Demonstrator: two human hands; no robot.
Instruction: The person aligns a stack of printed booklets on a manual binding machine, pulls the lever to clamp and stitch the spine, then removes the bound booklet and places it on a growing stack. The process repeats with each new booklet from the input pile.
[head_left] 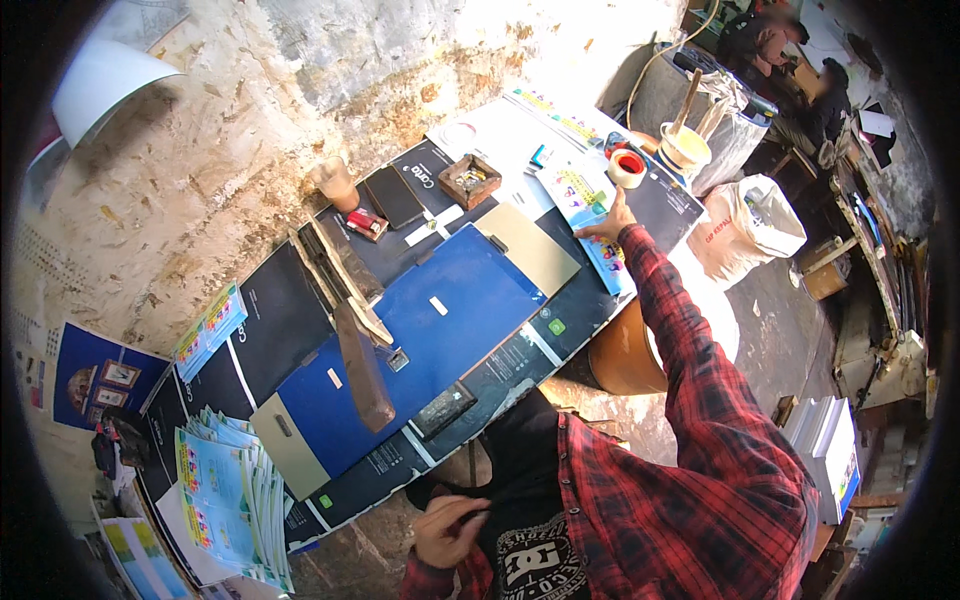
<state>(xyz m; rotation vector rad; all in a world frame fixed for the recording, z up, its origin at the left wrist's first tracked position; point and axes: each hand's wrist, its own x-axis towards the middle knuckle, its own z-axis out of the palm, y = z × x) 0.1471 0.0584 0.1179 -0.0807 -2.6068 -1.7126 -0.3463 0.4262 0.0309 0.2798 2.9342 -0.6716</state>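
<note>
My right arm, in a red and black checked sleeve, stretches across the table to the far right. Its hand (608,226) rests on colourful printed sheets (575,192), fingers stretched out and thumb raised beside a roll of tape (627,167). Close to my body, my left hand (450,530) hovers off the table's near edge. Its fingers are loosely bent and apart, and I see nothing in them. Between the hands lies a long blue board (430,300) with beige ends and metal fittings. A wooden bar (362,375) lies across its left part.
Stacked printed booklets (225,490) fill the near left corner. Toward the wall are a cup (335,185), a phone (395,197), a red pack (366,224) and a wooden ashtray (469,182). A pot with a stick (684,150) and a white sack (745,232) stand right; people sit beyond.
</note>
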